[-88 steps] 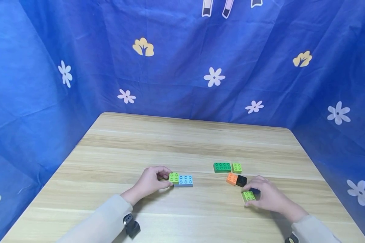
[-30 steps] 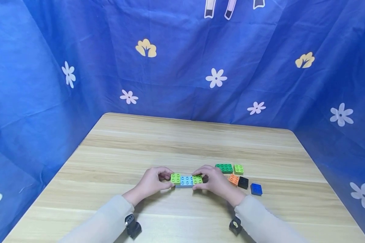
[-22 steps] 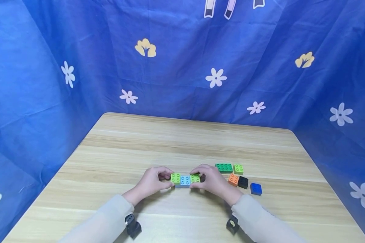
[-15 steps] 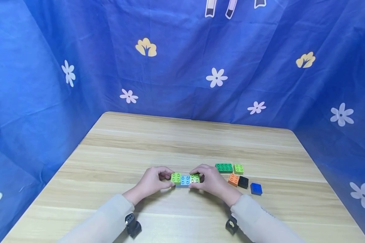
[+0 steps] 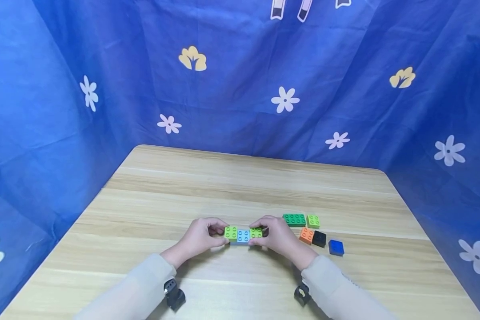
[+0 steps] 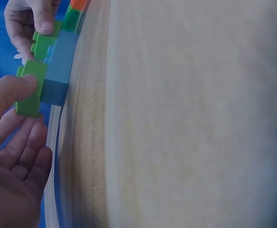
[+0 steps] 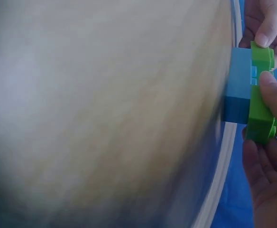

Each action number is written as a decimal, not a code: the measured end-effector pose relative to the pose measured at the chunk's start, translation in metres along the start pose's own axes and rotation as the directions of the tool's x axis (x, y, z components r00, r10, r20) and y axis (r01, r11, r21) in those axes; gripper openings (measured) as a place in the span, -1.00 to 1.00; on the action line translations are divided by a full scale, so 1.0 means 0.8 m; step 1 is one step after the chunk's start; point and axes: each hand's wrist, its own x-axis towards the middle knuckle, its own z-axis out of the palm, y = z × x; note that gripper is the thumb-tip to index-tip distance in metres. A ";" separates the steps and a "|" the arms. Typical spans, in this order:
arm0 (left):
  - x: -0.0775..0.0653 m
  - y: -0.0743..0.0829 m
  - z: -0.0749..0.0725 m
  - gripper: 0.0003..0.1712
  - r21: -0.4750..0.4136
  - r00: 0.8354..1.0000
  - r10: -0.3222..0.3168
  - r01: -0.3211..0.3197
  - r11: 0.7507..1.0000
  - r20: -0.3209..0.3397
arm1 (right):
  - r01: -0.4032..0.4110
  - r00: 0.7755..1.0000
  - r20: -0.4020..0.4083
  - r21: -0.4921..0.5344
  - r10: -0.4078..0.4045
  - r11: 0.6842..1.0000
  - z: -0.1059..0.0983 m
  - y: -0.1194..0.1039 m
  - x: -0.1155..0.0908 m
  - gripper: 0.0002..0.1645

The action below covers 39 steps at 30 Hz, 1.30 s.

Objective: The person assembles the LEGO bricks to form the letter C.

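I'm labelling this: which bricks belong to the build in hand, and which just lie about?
Likely the build:
light blue brick
left light green brick, held
right light green brick, held

Lying about, perhaps for later:
dark green brick
third light green brick
orange brick
black brick
dark blue brick

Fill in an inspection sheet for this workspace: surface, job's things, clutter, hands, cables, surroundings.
Surface: wood-grain table, bricks grouped towards its near half.
Job's things: light blue brick with the left lime brick and right lime brick at opposite ends of its top; whether fully pressed down, cannot tell.
Clutter: green brick, loose lime brick, orange brick, black brick and blue brick, all right of the hands' work.
Left hand: pinches the left lime brick.
Right hand: pinches the right lime brick.
Cables: nothing seen.
Surroundings: blue flower-print fabric behind and beside the table.
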 end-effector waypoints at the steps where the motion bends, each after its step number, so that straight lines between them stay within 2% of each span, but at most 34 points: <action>1: 0.000 0.000 0.000 -0.64 0.000 1.000 0.002 -0.002 1.000 -0.002 | 0.000 1.000 -0.006 0.002 0.000 1.000 0.000 -0.001 0.000 -0.49; 10: 0.001 0.000 -0.001 -0.63 -0.004 1.000 0.003 -0.003 1.000 0.002 | -0.018 1.000 -0.021 0.012 0.018 1.000 0.005 0.002 -0.004 -0.47; 16: 0.002 0.001 -0.001 -0.64 -0.008 1.000 0.002 -0.002 1.000 0.006 | -0.028 0.999 0.031 0.058 0.026 0.998 0.003 0.004 -0.010 -0.40; 21: 0.001 0.003 -0.002 -0.64 -0.009 1.000 -0.008 0.008 1.000 0.006 | -0.008 1.000 0.010 0.109 0.007 0.994 -0.003 0.007 -0.015 -0.36; 26: 0.001 0.004 -0.003 -0.64 -0.005 1.000 -0.009 0.009 1.000 0.003 | -0.012 1.000 -0.010 0.159 0.014 0.987 -0.015 0.015 -0.024 -0.38; 39: 0.001 0.003 -0.002 -0.65 -0.001 1.000 -0.009 0.009 1.000 0.002 | -0.043 0.994 -0.093 0.077 0.050 0.996 -0.060 0.048 -0.059 -0.40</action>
